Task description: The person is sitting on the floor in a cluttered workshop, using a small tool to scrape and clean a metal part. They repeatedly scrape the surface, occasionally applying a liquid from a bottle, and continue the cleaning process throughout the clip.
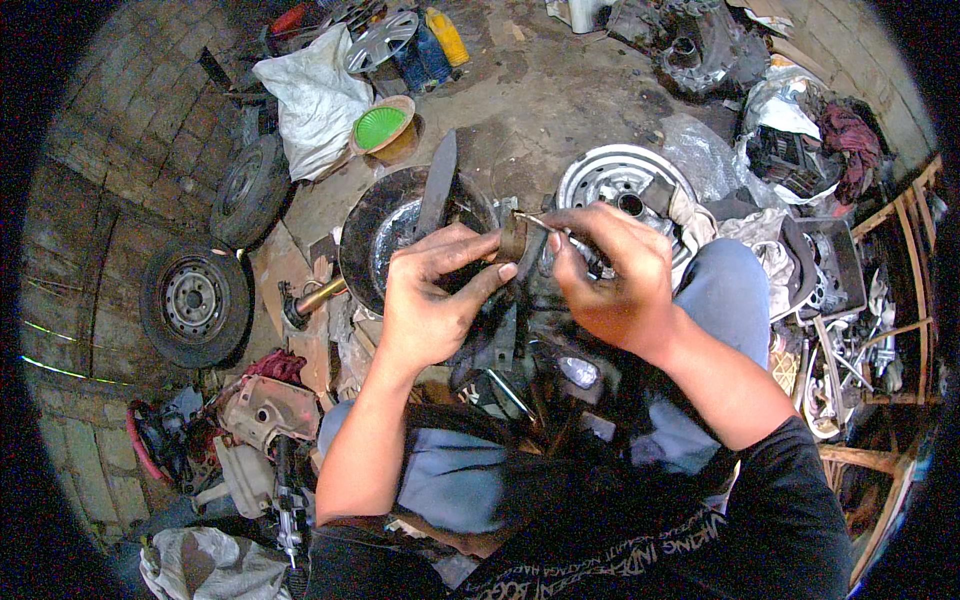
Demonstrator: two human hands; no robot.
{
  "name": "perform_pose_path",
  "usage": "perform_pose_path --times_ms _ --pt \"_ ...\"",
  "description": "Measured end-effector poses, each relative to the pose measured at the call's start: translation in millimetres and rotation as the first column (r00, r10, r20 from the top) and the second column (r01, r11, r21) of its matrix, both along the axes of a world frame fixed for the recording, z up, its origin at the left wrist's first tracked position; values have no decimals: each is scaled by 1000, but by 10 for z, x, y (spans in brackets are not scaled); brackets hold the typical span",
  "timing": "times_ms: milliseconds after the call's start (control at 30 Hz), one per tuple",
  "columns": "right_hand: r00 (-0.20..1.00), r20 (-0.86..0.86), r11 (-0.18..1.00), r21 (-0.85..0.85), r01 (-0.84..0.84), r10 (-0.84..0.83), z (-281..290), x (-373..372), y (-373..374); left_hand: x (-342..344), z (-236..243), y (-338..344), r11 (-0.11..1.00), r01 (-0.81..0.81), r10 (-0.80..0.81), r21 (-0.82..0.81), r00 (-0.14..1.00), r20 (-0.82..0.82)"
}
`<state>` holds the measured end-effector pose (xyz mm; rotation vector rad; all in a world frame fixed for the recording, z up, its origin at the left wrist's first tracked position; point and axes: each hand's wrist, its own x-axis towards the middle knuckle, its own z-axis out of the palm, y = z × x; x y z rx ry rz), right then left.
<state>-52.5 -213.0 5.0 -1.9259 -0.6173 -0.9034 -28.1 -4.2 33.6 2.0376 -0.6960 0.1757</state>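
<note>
In the head view, my left hand (440, 290) pinches a small dark, brownish metal part (513, 240) between thumb and fingers. My right hand (615, 280) pinches a thin metal tool (534, 219) against the top of that part. A long grey blade (440, 175) rises behind my left hand over a black, greasy basin (355, 240); whether that hand touches it is unclear. Dark metal pieces lie beneath my hands. A silver wheel rim (600, 165) with a cloth on it sits beyond my right hand.
Two tyres (195, 345) are at the left. A white sack (310, 100) and green dish (378, 128) stand behind the basin. A grimy engine housing (685, 50), bags of parts (790, 100) and a crate (830, 280) crowd the right. Assorted parts (270, 410) lie at lower left.
</note>
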Motion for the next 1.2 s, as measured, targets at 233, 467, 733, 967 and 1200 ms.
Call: perform_pose_path --times_ms 233,467,733,967,1200 --pt "1000 -15 1000 -14 27 -28 -14 21 15 -13 -30 26 1000 -17 16 13 999 34" --pt "999 38 999 23 23 -24 -92 36 78 -20 -38 6 1000 -18 18 10 999 34" --pt "1000 18 999 39 0 0 -83 33 91 -16 -46 9 1000 7 -7 -3 1000 8" --pt "999 35 999 42 -23 21 -100 34 95 -32 -36 9 1000 17 -17 14 1000 6" --pt "1000 2 999 18 -31 31 -51 -21 95 -7 -52 32 1000 17 -17 2 1000 -13"
